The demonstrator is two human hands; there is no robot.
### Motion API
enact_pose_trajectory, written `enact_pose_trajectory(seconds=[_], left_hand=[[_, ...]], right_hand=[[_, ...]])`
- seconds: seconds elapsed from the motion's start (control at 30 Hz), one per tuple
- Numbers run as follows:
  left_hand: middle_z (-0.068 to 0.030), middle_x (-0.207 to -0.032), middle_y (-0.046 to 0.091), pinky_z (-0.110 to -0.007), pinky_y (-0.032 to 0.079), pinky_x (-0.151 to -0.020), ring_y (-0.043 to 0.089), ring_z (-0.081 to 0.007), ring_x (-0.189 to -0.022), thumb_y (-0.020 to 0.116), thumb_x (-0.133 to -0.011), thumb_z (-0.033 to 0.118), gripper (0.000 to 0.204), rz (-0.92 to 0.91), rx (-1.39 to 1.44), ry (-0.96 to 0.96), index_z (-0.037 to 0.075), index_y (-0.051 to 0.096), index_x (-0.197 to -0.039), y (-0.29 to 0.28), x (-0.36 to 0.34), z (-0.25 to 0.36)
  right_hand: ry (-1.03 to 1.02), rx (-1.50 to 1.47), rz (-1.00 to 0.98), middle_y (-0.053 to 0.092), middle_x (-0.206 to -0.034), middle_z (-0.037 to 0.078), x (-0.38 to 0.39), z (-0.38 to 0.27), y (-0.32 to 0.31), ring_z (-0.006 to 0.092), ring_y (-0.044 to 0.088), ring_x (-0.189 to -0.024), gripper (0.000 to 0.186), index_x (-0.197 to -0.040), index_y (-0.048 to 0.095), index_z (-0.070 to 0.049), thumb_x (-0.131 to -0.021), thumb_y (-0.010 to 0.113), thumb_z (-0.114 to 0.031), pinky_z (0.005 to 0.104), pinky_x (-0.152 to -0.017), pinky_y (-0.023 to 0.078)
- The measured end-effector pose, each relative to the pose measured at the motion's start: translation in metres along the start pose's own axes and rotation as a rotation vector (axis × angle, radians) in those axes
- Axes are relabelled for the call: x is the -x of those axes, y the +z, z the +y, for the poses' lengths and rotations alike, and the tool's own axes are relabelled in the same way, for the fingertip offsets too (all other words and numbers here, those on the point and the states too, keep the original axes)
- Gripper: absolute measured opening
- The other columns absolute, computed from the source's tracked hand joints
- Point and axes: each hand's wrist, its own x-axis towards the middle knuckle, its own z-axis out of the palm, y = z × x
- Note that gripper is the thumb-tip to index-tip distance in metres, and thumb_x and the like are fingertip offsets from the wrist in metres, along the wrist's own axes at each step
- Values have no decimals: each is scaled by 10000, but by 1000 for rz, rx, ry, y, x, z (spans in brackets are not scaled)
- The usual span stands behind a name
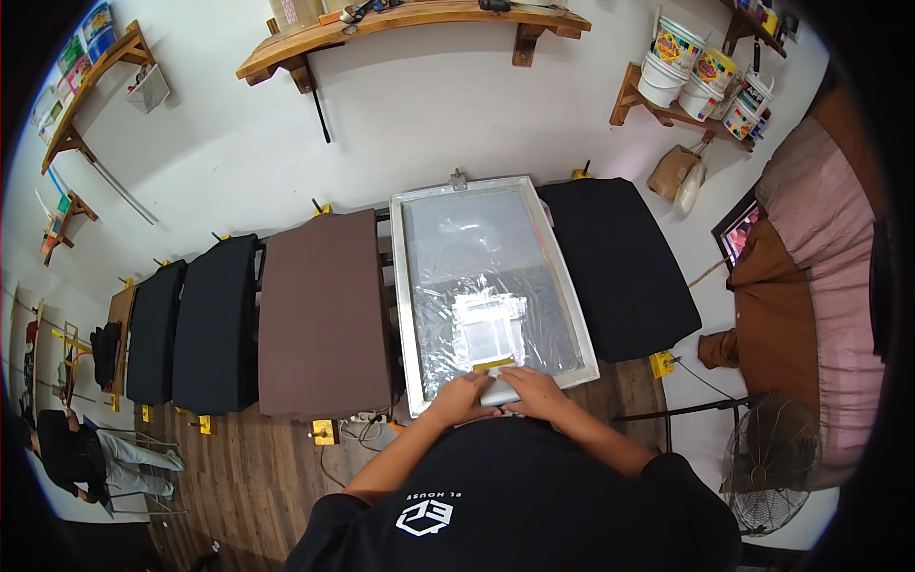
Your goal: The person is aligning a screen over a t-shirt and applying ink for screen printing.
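A silver-framed printing screen [398,286] lies in front of me, clamped at its far end. Clear shiny film and white patches around a rectangle show on its mesh [472,238]. At the near end of the screen, my left hand [462,397] and my right hand [536,391] sit side by side, fingers bent over a squeegee [498,389]. Most of the squeegee is covered by my hands. A yellow strip [493,363] shows just beyond my fingertips; I cannot tell whether it belongs to the squeegee.
Boards with black shirts [620,267] and a brown shirt [319,315] flank the screen. Paint buckets [660,81] stand on a right wall shelf; a wooden shelf [410,21] hangs ahead. A fan [770,462] is at lower right. Another person [71,453] sits at far left.
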Motion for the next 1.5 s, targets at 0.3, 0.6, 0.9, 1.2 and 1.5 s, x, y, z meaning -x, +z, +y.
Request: enact_pose_trajectory(seconds=[0.3, 0.6, 0.9, 1.2, 1.5], left_hand=[[-114, -649, 672, -341, 511, -550, 654, -230, -554, 793, -903, 215, 232, 618, 252, -223, 19, 703, -817, -27, 74, -55], [-90, -518, 544, -305, 398, -473, 497, -120, -467, 784, -929, 338, 474, 601, 264, -484, 8, 589, -649, -26, 146, -94], [-246, -676, 645, -461, 501, -605, 666, -400, -634, 637, -974, 526, 603, 185, 268, -542, -38, 690, -766, 21, 149, -105], [-157, -901, 743, -340, 573, -733, 735, -216, -798, 623, -1033, 396, 427, 113, 796, -683, -30, 643, -1045, 40, 145, -118], [-114, -1099, 708, -315, 588, -794, 720, -195, -907, 656, -1021, 328, 422, 131, 1245, -764, -25, 574, -1237, 33, 125, -118]], right_hand=[[170, -133, 333, 627, -1334, 169, 18, -28, -2, 362, 594, -1230, 584, -1306, 611, -32, -828, 819, -295, 437, -1037, 487], [660, -362, 564, 692, -777, 134, 71, -30, 58, 281, 672, -677, 287, -889, 683, 2, -921, 763, -271, 391, -642, 536], [736, -856, 401, 643, -662, 54, 62, -11, 106, 124, 623, -569, 529, -840, 658, 3, -1063, 532, -460, 284, -531, 500], [793, -1248, 153, 706, -795, 90, 65, -5, 111, 151, 707, -671, 545, -985, 676, 14, -1040, 566, -517, 258, -599, 552], [800, -1334, 150, 697, -794, 81, 67, -8, 104, 150, 696, -665, 488, -1002, 681, 18, -1021, 631, -467, 256, -625, 555]])
